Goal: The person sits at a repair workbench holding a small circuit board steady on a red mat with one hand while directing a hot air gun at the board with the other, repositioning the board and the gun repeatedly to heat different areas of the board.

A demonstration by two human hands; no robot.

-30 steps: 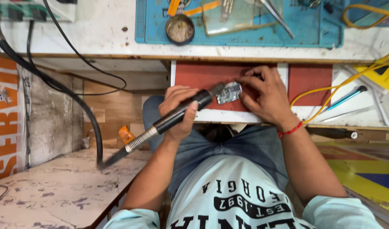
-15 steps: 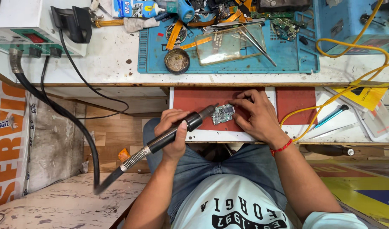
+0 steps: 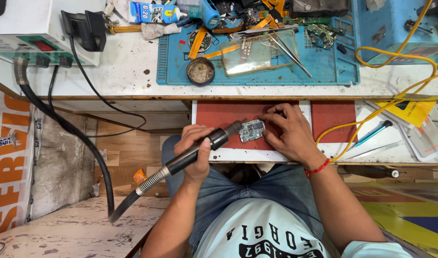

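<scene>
The small green rectangular circuit board (image 3: 252, 130) lies flat on the red mat of a pull-out white-edged tray (image 3: 324, 154), just below the front edge of the workbench. The left hand (image 3: 196, 149) is wrapped around the black cylindrical handle of a hot-air tool (image 3: 200, 150), fingers curled tight about the barrel and thumb laid along it; the metal nozzle points at the board's left edge and appears just short of touching it, a stand-off consistent with applying heat rather than contact. The tool's ribbed grey hose (image 3: 61, 124) trails left of the board and up to a white bench station (image 3: 18, 33). The right hand (image 3: 288, 134) rests on the tray to the right of the board, fingers bent and spread around the board's right and upper edges, fingertips seemingly pressed against it, evidently to stop it shifting; whether they pinch it cannot be told. Above the board, on the bench top, lie a blue silicone work mat (image 3: 324, 67), a round tin of brass wool (image 3: 200, 71), a clear rectangular plate (image 3: 257, 52) and metal tweezers (image 3: 290, 52). A yellow cable (image 3: 372, 114) loops to the right of the board.
</scene>
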